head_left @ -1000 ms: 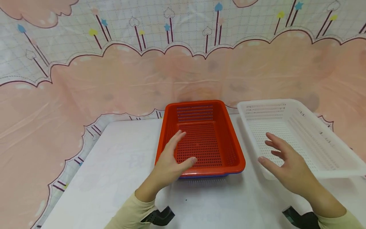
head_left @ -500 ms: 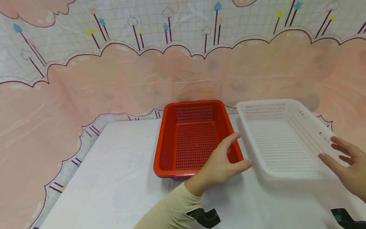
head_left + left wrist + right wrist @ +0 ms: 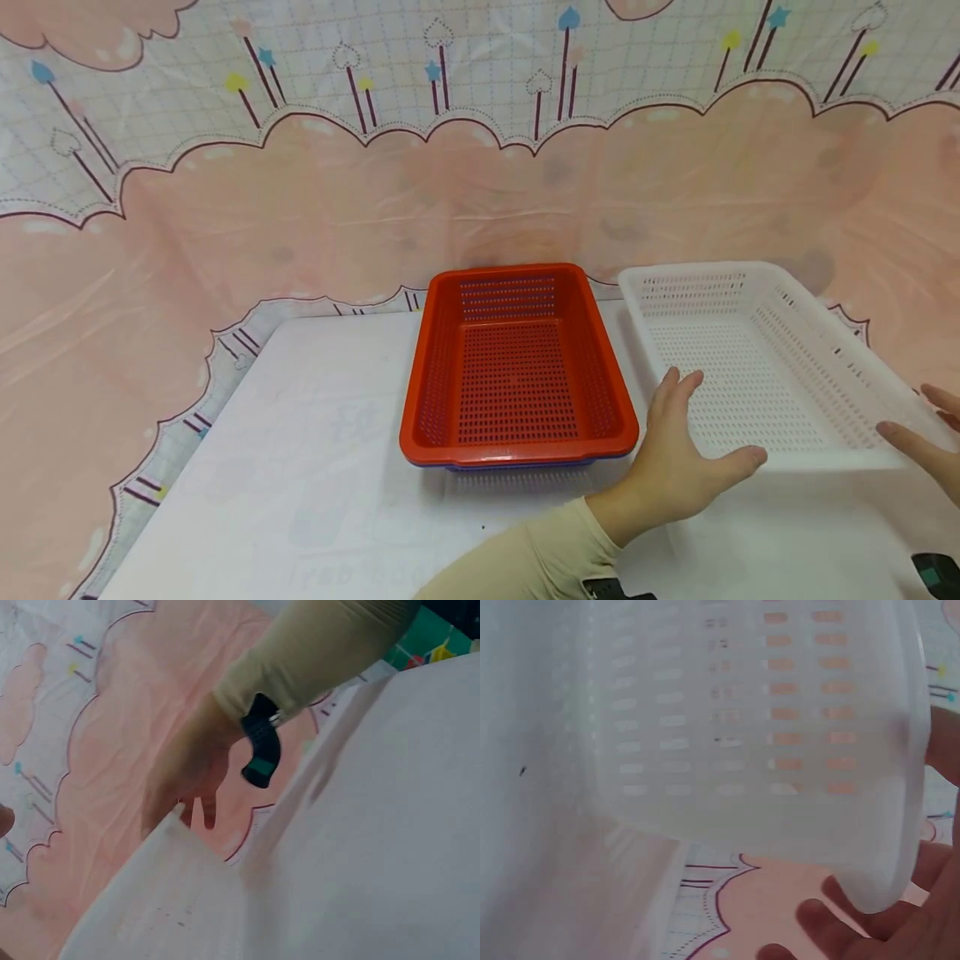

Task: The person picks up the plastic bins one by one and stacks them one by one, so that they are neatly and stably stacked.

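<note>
A white perforated plastic basket (image 3: 750, 454) stands at the right of the table. My left hand (image 3: 667, 467) hovers at its near left corner, fingers spread and thumb apart. At the basket's right side is my right hand (image 3: 937, 450), partly cut off by the frame. In the right wrist view its fingers (image 3: 840, 922) reach past the rim corner, loosely bent; contact is unclear. The left wrist view shows the right hand (image 3: 187, 765) over a corner of the white basket (image 3: 165, 900). A red perforated basket (image 3: 517, 454) sits left of the left hand.
Under the red basket a blue rim (image 3: 525, 467) shows, apparently of a nested basket. Both stand on a white table (image 3: 315, 467). A peach and white patterned cloth (image 3: 337, 208) hangs behind and beside the table.
Both hands have moved to the right. My left hand has gone from over the red basket to the white one's near left corner; my right hand has reached its right side.
</note>
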`<state>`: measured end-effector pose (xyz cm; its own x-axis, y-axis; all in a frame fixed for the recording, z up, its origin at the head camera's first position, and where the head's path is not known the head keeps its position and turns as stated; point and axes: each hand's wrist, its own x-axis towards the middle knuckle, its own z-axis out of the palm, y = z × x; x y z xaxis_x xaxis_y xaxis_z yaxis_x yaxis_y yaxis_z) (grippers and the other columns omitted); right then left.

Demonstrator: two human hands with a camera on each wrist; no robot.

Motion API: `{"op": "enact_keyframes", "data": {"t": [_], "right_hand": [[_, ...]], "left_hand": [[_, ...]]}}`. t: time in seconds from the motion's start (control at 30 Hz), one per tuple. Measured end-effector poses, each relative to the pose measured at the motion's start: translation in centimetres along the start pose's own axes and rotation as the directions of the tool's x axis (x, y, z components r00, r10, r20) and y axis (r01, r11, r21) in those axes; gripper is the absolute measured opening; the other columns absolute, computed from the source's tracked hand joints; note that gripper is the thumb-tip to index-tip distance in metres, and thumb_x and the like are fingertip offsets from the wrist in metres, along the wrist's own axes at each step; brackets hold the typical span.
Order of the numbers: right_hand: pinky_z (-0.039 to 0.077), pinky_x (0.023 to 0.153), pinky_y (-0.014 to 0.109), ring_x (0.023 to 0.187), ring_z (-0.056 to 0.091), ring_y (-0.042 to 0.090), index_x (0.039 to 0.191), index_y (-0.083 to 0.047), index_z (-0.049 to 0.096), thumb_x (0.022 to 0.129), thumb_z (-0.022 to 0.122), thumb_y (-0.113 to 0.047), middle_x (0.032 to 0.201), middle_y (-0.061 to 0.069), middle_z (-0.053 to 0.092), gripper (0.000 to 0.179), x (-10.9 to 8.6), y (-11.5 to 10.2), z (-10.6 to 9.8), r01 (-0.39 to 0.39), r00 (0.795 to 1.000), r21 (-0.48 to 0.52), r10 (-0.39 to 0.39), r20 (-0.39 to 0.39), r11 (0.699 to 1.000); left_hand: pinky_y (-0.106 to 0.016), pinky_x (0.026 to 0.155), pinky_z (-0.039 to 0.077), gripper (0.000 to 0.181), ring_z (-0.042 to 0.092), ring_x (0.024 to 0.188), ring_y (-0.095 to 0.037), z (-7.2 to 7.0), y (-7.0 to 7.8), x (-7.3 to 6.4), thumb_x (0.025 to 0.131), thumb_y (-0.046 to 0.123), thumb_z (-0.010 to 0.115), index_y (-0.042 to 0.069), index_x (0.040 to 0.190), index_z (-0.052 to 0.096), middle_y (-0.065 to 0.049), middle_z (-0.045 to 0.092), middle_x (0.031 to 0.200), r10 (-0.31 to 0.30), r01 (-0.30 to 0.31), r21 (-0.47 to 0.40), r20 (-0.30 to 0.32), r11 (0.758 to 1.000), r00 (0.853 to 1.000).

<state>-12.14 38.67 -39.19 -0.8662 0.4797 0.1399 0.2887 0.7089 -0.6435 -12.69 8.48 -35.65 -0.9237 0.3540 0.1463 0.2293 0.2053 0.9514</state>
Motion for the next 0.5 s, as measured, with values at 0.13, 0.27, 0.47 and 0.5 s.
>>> {"op": "enact_keyframes", "data": {"t": [0.13,0.27,0.47,0.5], "right_hand": [[0.052,0.082,0.064,0.111,0.038,0.065,0.154,0.007,0.014,0.100,0.058,-0.036,0.149,0.044,0.020,0.083,0.5,1.4,0.5,0.027,0.999,-0.051,-0.026,0.023,0.998],[0.032,0.100,0.073,0.122,0.029,0.063,0.158,-0.002,0.011,0.100,0.055,-0.043,0.156,0.038,0.011,0.084,1.1,2.6,0.9,0.000,0.999,-0.065,0.003,0.044,0.998],[0.054,0.086,0.053,0.114,0.034,0.060,0.160,-0.012,0.002,0.102,0.052,-0.044,0.157,0.038,0.009,0.084,2.0,4.1,1.7,-0.018,0.997,0.013,0.016,0.081,1.000],[0.058,0.078,0.042,0.113,0.034,0.060,0.160,-0.010,0.002,0.102,0.053,-0.043,0.157,0.038,0.008,0.084,2.1,4.3,1.8,-0.011,0.996,0.031,0.009,0.084,0.999]], "left_hand": [[-0.043,0.107,0.038,0.084,0.022,0.145,-0.015,0.9,-0.6,-0.3,0.080,0.035,0.081,0.029,0.151,0.037,0.011,0.014,0.161,-0.054,0.055,0.007,-0.036,0.998,0.998],[-0.044,0.110,0.036,0.079,0.022,0.146,-0.018,1.3,-1.1,-0.1,0.079,0.035,0.082,0.032,0.147,0.041,0.009,0.014,0.162,-0.129,0.128,-0.011,-0.091,0.992,0.988],[-0.039,0.109,0.038,0.071,0.033,0.142,-0.022,1.6,-1.8,0.8,0.080,0.033,0.081,0.029,0.143,0.048,0.003,0.025,0.159,-0.174,0.171,-0.035,-0.136,0.985,0.975],[-0.037,0.108,0.038,0.069,0.035,0.141,-0.021,1.6,-2.0,0.9,0.080,0.032,0.081,0.028,0.142,0.050,0.003,0.029,0.157,-0.174,0.171,-0.029,-0.138,0.985,0.975]]}}
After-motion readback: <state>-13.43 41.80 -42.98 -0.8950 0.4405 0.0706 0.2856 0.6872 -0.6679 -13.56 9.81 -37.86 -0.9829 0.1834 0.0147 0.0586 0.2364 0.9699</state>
